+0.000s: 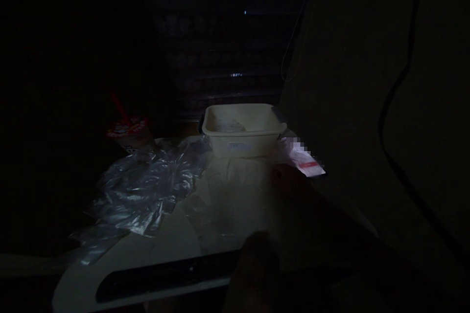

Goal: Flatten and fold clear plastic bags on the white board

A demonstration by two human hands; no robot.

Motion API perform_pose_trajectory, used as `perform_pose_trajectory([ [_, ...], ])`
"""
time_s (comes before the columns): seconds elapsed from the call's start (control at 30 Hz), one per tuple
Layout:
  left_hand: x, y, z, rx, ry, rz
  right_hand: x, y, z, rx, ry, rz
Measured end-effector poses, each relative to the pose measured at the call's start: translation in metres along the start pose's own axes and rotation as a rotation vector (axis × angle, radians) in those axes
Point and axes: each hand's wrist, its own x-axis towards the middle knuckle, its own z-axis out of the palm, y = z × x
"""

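The picture is very dark and the hands are blurred. A thin clear plastic bag point(235, 200) lies spread on the white table point(169, 244). At its upper right edge is my right hand point(292, 182), with its fingers closed and apparently pinching the film. My left hand point(255, 269) reaches in from the bottom, near the bag's lower right edge. Its fingers are too dark to show whether they grip anything. Just beyond the bag stands a cream plastic bin point(244, 144), with something pale inside it.
A heap of crumpled clear plastic bags point(143, 190) covers the table's left side. Behind it stands a cup point(128, 132) with a red straw. A lit phone-like screen point(308, 162) lies right of the bin. A dark slot point(165, 276) runs along the front edge. A cable point(389, 98) hangs at right.
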Motion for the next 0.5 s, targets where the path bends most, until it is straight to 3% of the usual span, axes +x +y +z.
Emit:
perform_pose_trajectory([
  [0.13,0.003,-0.001,0.007,-0.049,0.072,0.041,0.008,-0.003,0.006,0.016,0.000,0.000],
  [0.33,0.007,-0.007,-0.006,-0.051,0.042,0.033,0.016,0.003,0.000,0.230,-0.028,0.044],
  [0.5,0.004,0.000,0.000,-0.148,0.034,0.011,0.018,0.007,-0.003,0.260,0.060,0.066],
])
